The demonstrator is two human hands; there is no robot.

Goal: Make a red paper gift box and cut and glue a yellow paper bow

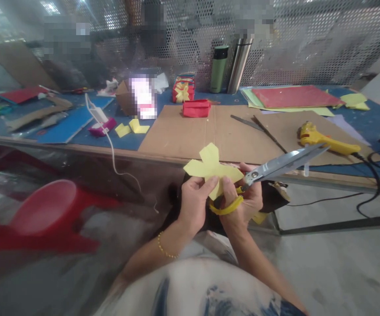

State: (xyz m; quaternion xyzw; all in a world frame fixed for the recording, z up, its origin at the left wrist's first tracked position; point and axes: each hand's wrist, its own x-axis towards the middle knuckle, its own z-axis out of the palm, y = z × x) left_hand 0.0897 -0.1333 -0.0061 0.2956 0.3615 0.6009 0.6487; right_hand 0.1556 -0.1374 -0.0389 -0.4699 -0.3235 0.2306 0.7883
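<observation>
A flower-shaped yellow paper cutout (211, 166), with several pointed petals, is spread out just in front of the table edge. My left hand (192, 202) pinches its lower left side, thumb on top. From the other side, my right hand (241, 204) grips the paper between thumb and fingers. That same hand carries scissors (275, 166) with yellow handles hooked over it; their metal blades point right, away from the paper, and look nearly closed. Parts of the fingers behind the paper are hidden.
Cardboard (180, 129) covers the table's middle, with a red folded paper piece (196, 109) on it. To the right lies a yellow glue gun (328, 141) with a black cable. Yellow scraps (139, 127), a lit phone (143, 97) and two flasks (219, 70) stand or lie farther back. A red stool (45, 206) is left.
</observation>
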